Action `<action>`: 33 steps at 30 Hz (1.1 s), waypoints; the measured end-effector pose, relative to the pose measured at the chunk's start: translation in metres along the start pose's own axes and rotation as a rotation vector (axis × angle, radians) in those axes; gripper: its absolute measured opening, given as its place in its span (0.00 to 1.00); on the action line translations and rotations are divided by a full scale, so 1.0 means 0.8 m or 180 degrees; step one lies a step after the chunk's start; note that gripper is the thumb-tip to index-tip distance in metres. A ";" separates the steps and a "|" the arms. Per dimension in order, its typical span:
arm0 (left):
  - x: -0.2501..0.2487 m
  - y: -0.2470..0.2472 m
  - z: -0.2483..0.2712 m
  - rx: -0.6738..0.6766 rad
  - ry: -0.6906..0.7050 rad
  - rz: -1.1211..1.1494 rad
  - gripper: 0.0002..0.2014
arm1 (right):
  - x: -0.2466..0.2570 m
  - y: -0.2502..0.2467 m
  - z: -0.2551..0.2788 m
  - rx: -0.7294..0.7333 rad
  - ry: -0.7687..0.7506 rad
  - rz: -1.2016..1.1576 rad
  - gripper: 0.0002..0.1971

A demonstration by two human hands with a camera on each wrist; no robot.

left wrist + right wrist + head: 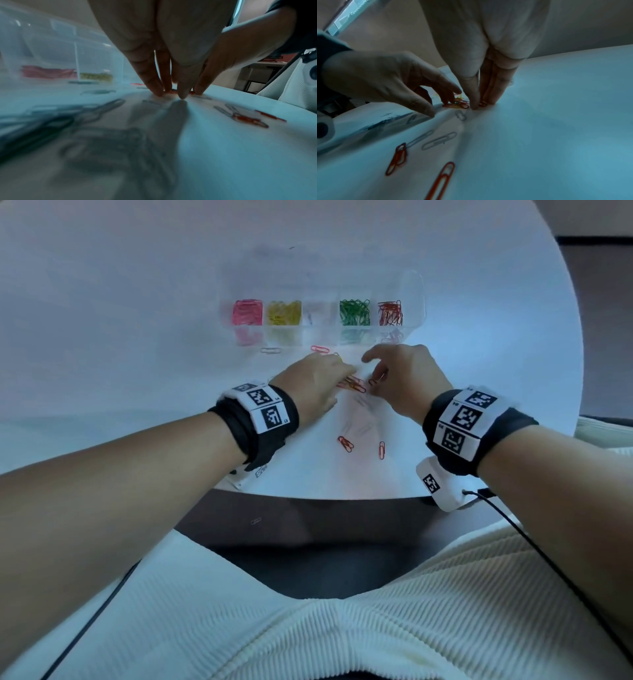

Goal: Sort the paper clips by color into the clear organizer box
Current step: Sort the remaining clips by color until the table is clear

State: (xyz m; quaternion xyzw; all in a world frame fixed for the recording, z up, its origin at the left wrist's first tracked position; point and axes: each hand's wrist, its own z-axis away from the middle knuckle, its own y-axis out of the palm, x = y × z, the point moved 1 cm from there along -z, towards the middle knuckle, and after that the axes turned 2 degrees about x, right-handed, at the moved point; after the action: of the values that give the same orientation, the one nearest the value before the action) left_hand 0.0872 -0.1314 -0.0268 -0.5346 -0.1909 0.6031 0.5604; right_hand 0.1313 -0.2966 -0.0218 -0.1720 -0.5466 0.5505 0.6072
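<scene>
The clear organizer box (414,299) stands at the back, its compartments holding pink (247,312), yellow (283,311), white, green (354,312) and red (389,313) clips. In front of it lies a small mixed pile of clips (354,385), mostly red with some yellow (458,104). My left hand (318,381) rests its straight fingertips (157,92) on the pile, thumb apart on the table. My right hand (400,378) stands fingers-down beside the pile, thumb and fingers pinching a red clip (482,104) that lies on the table.
Loose clips lie around: a pink one (320,349) and a pale one (270,350) by the box, red ones (346,444) (382,450) and pale ones (440,140) nearer me. Dark blue clips (42,121) lie under my left wrist. The table's front edge (325,496) is close.
</scene>
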 end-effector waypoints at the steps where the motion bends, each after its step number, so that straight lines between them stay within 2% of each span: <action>1: 0.002 0.003 0.001 -0.0056 -0.0073 0.0082 0.27 | -0.001 0.000 -0.001 -0.0037 0.0062 -0.0106 0.22; 4: 0.004 0.006 0.004 -0.0209 -0.0149 0.0306 0.28 | -0.004 -0.003 -0.004 -0.0068 0.0215 -0.0265 0.27; 15: 0.006 0.000 0.010 -0.0300 -0.0347 0.0461 0.23 | -0.002 -0.003 -0.001 0.0119 0.0410 -0.0306 0.27; 20: 0.011 0.002 0.010 -0.0213 -0.0643 0.0822 0.24 | -0.010 -0.013 -0.001 0.0233 0.0626 -0.0777 0.25; 24: 0.013 -0.001 0.010 -0.0170 -0.0763 0.0952 0.23 | -0.015 -0.018 -0.006 0.0361 0.0810 -0.1147 0.15; 26: 0.013 -0.001 0.011 -0.0164 -0.0791 0.0947 0.22 | -0.010 -0.015 -0.006 0.0345 0.0698 -0.0867 0.12; 29: 0.012 0.000 0.010 -0.0108 -0.0831 0.0867 0.22 | 0.000 -0.009 -0.003 0.0246 0.0552 -0.0372 0.13; 33: 0.015 -0.003 0.010 -0.0043 -0.0868 0.0825 0.22 | 0.001 -0.007 -0.004 0.0201 0.0462 -0.0279 0.09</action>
State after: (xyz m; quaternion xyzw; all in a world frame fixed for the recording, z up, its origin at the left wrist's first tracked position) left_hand 0.0840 -0.1175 -0.0274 -0.4718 -0.1986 0.7358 0.4433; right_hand 0.1365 -0.2966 -0.0177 -0.1682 -0.4905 0.5265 0.6738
